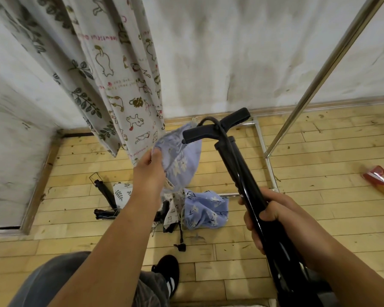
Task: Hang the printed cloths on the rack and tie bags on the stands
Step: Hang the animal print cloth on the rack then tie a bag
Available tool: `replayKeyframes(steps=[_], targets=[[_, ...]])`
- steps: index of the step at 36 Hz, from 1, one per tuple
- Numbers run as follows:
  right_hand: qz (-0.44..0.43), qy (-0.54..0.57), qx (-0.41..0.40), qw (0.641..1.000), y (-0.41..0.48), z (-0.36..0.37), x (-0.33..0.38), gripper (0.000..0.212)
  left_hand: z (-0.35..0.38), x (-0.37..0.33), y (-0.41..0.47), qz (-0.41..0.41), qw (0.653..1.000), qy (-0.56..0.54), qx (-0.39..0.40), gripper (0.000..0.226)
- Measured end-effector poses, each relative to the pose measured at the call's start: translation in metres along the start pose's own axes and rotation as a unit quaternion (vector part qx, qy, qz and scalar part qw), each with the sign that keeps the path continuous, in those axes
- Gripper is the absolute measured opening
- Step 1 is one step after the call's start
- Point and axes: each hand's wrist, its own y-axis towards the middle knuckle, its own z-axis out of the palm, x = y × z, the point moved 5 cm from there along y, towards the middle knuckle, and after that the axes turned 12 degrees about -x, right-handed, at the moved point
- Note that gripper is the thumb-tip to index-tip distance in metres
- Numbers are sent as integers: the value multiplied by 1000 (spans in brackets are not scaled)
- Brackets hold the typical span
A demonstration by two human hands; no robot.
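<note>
My left hand [150,171] grips a pale blue flowered drawstring bag [182,160], lifted close to the T-shaped top of a black stand [233,156]. My right hand [266,216] is wrapped round the stand's pole lower down, holding it tilted. Two printed cloths hang at the upper left: one with animal drawings [124,80] and one with dark leaves [53,41]. On the floor lie a second blue flowered bag [205,209], a leaf-print bag [121,193] and a small animal-print bag [172,209].
A metal rack [319,78] slants across the right, its base frame [267,158] on the wooden floor by the white wall. Another folded black stand [105,202] lies on the floor at left. A red and yellow packet [380,180] lies far right. My shoe [167,273] is below.
</note>
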Motion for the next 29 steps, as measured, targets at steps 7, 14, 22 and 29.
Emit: replayKeyframes(steps=[7,14,22,29], targets=[[13,-42,1,999,-1,1,-1,40,4,-3,-1,32,999,18,11,24],[3,-94,-12,996,0,3,-2,40,11,-10,-9,85,995,12,58,20],[-9,-138,-26,990,1,3,-3,41,17,-21,-19,84,993,-4,84,51],[-34,-203,-22,978,1,4,-5,46,18,-22,-24,83,990,-43,105,16]])
